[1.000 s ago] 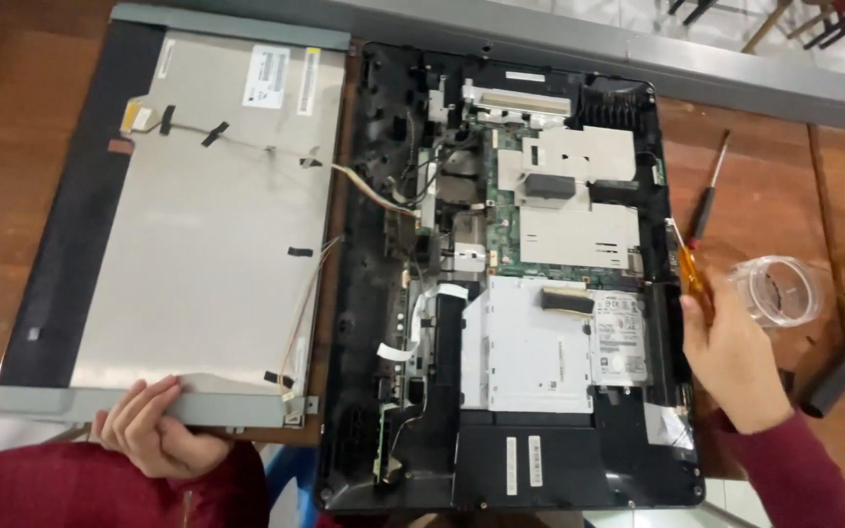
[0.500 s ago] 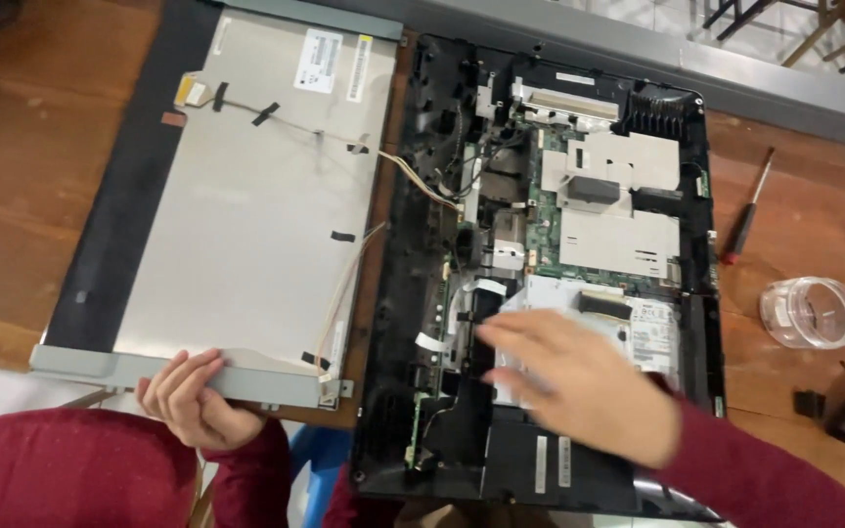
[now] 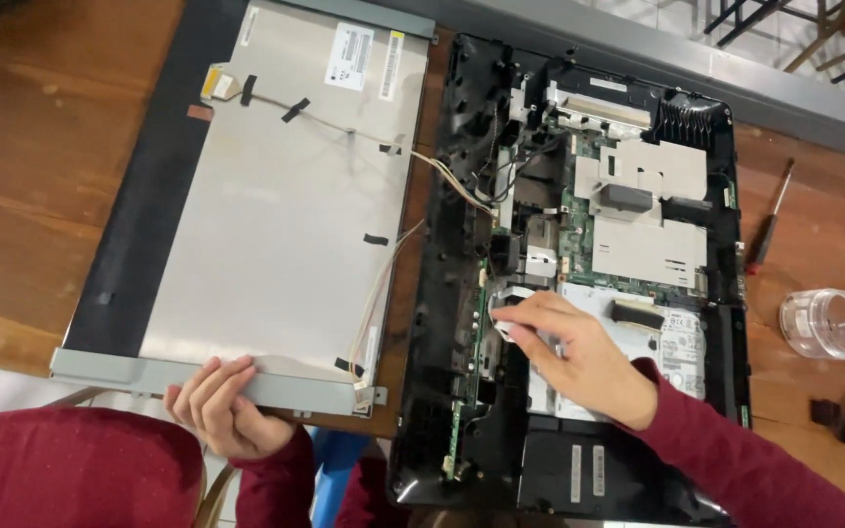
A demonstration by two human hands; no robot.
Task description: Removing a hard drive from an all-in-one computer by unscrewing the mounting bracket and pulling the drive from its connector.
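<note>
Nearest to us, at the table's near edge, our left hand [image 3: 222,406] curls round the grey metal rail of the panel [image 3: 276,210], fingers over the top and thumb hidden beneath. That grip looks meant to steady the panel, since thin wires [image 3: 447,176] link it to the case beside it and any slide would pull on them. The panel lies face down, its back a dull, smooth sheet of brushed metal with a black border, white labels and small strips of black tape pinning a flat cable along it.

Our right hand [image 3: 564,352] reaches into the case [image 3: 427,323], which sits just right of the panel and touches it along one side. The fingertips pinch a small pale tab or connector [image 3: 506,328] at the middle of the case's left half; the hand is closed on it, though we cannot tell what the piece joins to. The case is a shallow black plastic shell, ribbed and glossy.

Further in lie a green board [image 3: 579,220] and silvery metal shields [image 3: 643,210], flat and angular.

Towards the table's right edge stands a clear round plastic cup [image 3: 828,323], and beyond it a slim screwdriver [image 3: 770,220] rests on the worn brown wood of the table [image 3: 31,156].
</note>
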